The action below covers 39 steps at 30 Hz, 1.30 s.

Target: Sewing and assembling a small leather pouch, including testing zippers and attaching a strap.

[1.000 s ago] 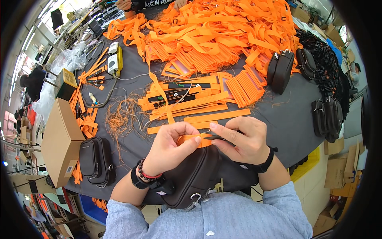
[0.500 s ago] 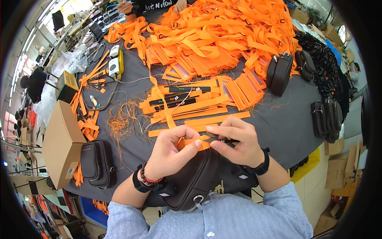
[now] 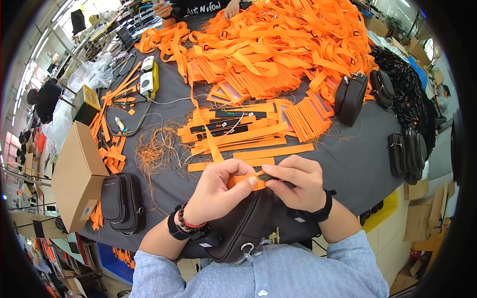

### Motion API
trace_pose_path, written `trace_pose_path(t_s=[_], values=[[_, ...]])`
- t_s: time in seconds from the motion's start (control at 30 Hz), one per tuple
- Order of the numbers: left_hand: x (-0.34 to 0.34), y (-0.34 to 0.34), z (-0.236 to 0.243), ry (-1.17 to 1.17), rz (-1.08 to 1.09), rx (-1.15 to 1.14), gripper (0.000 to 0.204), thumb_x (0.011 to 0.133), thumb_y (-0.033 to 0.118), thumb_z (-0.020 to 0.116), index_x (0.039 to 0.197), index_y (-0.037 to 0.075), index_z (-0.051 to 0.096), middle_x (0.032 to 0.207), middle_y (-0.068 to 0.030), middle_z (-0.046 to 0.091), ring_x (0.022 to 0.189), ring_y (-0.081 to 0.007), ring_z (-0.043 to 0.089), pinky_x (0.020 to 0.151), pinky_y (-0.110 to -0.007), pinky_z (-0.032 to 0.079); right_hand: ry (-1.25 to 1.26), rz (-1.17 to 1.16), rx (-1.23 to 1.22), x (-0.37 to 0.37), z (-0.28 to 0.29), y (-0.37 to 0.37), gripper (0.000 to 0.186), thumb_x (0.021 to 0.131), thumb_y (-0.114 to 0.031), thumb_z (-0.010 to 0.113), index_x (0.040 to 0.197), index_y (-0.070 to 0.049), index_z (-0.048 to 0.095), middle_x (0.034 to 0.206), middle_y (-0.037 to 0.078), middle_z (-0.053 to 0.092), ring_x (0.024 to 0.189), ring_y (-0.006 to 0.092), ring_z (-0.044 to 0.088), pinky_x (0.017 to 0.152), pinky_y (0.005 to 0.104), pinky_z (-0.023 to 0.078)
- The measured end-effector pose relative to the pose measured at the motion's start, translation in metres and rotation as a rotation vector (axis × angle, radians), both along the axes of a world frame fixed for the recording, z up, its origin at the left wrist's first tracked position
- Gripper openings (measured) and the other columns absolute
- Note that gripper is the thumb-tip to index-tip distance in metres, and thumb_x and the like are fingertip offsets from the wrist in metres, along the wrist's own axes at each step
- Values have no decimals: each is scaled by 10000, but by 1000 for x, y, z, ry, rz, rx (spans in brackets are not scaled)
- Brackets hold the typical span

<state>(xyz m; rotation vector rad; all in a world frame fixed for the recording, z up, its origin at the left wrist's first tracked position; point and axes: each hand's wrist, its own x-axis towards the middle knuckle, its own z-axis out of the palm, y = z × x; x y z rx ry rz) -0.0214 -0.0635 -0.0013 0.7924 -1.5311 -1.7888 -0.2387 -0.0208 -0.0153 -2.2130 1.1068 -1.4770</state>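
Note:
My left hand [image 3: 217,191] pinches a loop of orange webbing strap [image 3: 241,181] between thumb and fingers, above the table's near edge. A length of that strap runs up and away from it past the labelled strips. Closed round small black thread snips [image 3: 269,177], my right hand [image 3: 300,185] has their tip against the strap at my left fingertips. The exact contact is partly hidden by my fingers. Below both hands lies a dark brown bag [image 3: 238,223] with a metal ring. Just beyond them are flat orange strips [image 3: 273,151] and strips with black labels [image 3: 233,122].
A large heap of orange straps [image 3: 278,44] covers the far side, where another person's hand [image 3: 232,9] rests. Loose threads [image 3: 158,151], a cardboard box [image 3: 77,176] and a dark pouch [image 3: 121,203] sit at left. More pouches [image 3: 352,99] stand at right. A power strip [image 3: 147,79] trails its cable.
The snips' handles were spread in my right hand and are now squeezed closer together at the strap. My left hand keeps its pinch. The view has shifted slightly.

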Motion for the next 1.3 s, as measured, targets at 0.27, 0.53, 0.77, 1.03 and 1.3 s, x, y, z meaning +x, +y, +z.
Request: trace_pose_path(t_s=[0.27,0.53,0.77,1.03,1.3], values=[[0,3,2,28,-12,70,89,938,37,639,999,-28,639,936,-8,640,838,-29,554,722,-181,437,-108,34,89,0,-3,0,269,802,-70,795,1058,-11,738,796,93,665,620,171,611,551,257,461],[-9,8,-1,-185,235,-338,113,857,77,722,915,-14,690,767,-36,681,756,-59,615,674,-221,479,-453,99,376,6,-5,6,287,799,-114,839,997,-40,645,821,-10,565,662,48,430,575,212,343],[-15,10,-2,-331,338,-744,131,741,53,754,862,28,710,765,-95,694,734,-226,670,774,-320,520,-43,-36,167,9,-6,2,294,726,-14,778,980,-51,635,790,75,589,626,197,594,552,298,468],[-17,9,-7,-336,276,-910,111,738,21,743,844,27,714,783,-76,708,738,-174,685,868,-347,526,15,61,286,7,-16,-1,234,835,-78,658,1027,-26,535,792,108,569,646,271,610,593,347,489],[-14,10,-12,5,69,18,116,913,55,698,973,-43,708,893,-16,705,830,-45,614,737,-206,504,-440,249,533,13,-28,6,152,994,-179,513,976,-38,460,822,-3,423,714,78,340,635,238,350]])
